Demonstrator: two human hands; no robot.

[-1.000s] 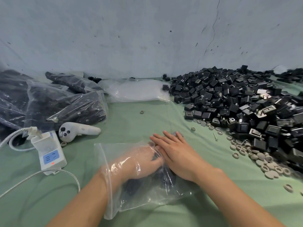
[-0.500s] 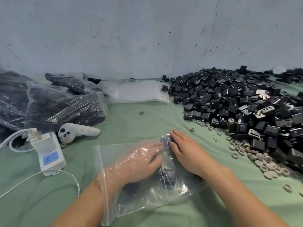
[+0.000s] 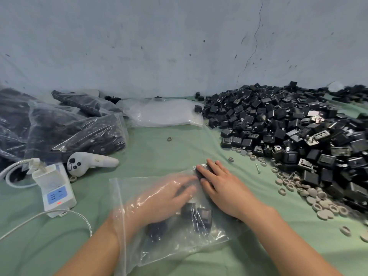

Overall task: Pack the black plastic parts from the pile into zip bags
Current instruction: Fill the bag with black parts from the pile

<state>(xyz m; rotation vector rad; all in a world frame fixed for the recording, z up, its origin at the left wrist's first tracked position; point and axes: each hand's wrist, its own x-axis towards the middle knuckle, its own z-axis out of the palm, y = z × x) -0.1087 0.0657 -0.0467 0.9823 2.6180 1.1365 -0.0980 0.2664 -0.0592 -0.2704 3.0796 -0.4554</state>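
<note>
Clear plastic film covers the left hand (image 3: 167,198), which is pushed wrist-deep into an open zip bag (image 3: 127,188). Its fingers (image 3: 186,191) lie fairly straight and loose, grasping nothing that shows. The right hand (image 3: 223,188) rests outside on the bag's far end, fingers (image 3: 215,167) stretched flat over a black part (image 3: 201,173), pressing rather than gripping. Whether that part is inside the film is hard to tell.

Only a few dark parts (image 3: 204,215) sit in the bag, near the left palm, so this bag looks barely started. It lies on a green cloth (image 3: 159,148).

To the right, well apart from the hands, a large pile (image 3: 288,126) of black parts remains, edged with loose grey rings (image 3: 310,194). At far left several filled bags (image 3: 75,132) are heaped by the wall, and a stack of empty bags (image 3: 163,112) waits beside them. Some packing is done; judging by the pile, most is left.
</note>
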